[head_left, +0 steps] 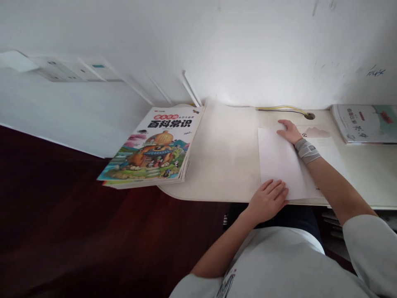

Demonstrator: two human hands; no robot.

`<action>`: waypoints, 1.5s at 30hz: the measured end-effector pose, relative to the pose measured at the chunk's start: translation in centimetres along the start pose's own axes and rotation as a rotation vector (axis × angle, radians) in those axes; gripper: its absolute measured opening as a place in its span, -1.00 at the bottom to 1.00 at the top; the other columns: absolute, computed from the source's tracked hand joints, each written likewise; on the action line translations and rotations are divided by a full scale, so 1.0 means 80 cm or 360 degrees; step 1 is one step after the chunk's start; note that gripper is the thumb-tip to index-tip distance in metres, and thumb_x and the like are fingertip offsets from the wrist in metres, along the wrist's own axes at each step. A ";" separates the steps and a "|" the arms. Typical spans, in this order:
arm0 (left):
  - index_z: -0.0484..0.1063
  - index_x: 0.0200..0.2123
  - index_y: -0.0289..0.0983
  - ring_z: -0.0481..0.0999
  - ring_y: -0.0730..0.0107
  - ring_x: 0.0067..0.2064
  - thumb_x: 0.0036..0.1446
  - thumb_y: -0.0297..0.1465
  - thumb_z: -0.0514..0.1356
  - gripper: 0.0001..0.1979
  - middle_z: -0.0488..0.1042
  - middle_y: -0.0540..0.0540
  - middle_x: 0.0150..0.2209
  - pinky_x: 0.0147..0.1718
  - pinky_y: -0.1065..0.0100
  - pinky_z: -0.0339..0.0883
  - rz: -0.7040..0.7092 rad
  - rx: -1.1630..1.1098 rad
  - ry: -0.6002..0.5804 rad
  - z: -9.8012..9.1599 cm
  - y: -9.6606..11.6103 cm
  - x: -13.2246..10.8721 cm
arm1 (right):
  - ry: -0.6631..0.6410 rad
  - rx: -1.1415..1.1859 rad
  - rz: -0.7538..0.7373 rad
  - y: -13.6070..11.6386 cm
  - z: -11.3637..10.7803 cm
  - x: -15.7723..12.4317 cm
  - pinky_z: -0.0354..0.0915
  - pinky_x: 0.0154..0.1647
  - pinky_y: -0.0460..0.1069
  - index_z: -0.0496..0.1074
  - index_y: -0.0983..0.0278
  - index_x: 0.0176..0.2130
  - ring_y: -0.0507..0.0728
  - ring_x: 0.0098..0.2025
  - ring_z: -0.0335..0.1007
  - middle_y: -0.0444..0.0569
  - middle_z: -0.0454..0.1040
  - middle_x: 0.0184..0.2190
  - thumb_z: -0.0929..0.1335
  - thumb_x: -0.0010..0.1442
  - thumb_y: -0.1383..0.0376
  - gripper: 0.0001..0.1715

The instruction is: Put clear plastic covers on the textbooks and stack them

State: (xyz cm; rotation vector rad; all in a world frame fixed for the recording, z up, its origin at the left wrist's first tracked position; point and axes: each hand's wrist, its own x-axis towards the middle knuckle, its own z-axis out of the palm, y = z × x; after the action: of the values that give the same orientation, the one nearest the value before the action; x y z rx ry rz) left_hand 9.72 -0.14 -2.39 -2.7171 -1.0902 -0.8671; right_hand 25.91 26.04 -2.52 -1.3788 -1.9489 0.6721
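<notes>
A plain white sheet of paper (277, 159) lies on the desk in front of me, over the left part of a pale booklet (324, 153) with a grey mountain picture on it. My left hand (269, 199) rests at the sheet's near edge, fingers stretched out flat on the paper. At the far edge, my right hand (290, 131) reaches across with thumb and fingers apart, touching the sheet and the booklet. A grey strap wraps the right wrist. Part of the booklet is hidden under the sheet and my right forearm.
A stack of colourful books (155, 149) overhangs the desk's left end. Another stack of books (369, 124) lies at the right by the wall. Yellow and dark cables (282, 108) run to a hole in the white desk (217, 182). Wall sockets (66, 70) are at the left.
</notes>
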 end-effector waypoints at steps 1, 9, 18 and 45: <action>0.40 -0.11 -0.32 0.40 0.26 0.05 0.19 -0.31 0.08 -0.73 0.48 -0.18 -0.04 0.08 0.18 0.23 0.0014 0.0004 0.0027 0.000 0.000 0.000 | -0.0023 0.0013 -0.0006 -0.002 0.000 -0.001 0.07 0.18 0.19 0.34 0.33 0.01 0.25 0.10 0.21 0.13 0.32 0.03 0.33 -0.10 0.18 -0.36; 0.43 -0.26 -0.28 0.47 0.41 -0.09 0.14 -0.51 0.12 -0.88 0.54 -0.07 -0.20 -0.02 0.29 0.28 0.0004 0.0015 0.0218 0.001 0.004 -0.005 | 0.0013 0.0160 0.0006 -0.003 -0.003 -0.004 0.08 0.18 0.19 0.30 0.36 0.05 0.24 0.12 0.20 0.15 0.32 0.07 0.33 -0.07 0.13 -0.30; 0.44 -0.29 -0.26 0.47 0.39 -0.23 0.14 -0.48 0.13 -0.89 0.54 -0.08 -0.24 -0.23 0.30 0.30 -0.0306 0.0157 0.0202 0.003 0.003 -0.007 | 0.0017 -0.0261 -0.0083 -0.010 -0.006 -0.013 -0.05 0.23 0.24 0.16 0.34 0.18 0.28 0.28 -0.08 0.20 0.01 0.26 0.30 0.04 0.15 -0.25; 0.17 0.13 -0.51 0.12 -0.04 0.24 0.20 -0.19 0.02 -0.43 0.17 -0.50 0.18 0.13 -0.03 0.09 -0.0969 0.0242 -0.0399 -0.017 -0.060 -0.029 | -0.0718 -0.1238 -0.0837 -0.118 -0.009 -0.231 -0.07 0.16 0.35 0.16 0.41 0.20 0.40 0.23 0.04 0.42 0.09 0.21 0.26 0.08 -0.14 -0.09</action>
State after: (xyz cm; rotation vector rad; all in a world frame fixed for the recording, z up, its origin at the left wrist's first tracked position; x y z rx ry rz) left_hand 4.58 1.65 -3.10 -2.4320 -2.0009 -0.4610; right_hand 25.01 5.61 0.80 -1.0580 -2.9772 -0.0698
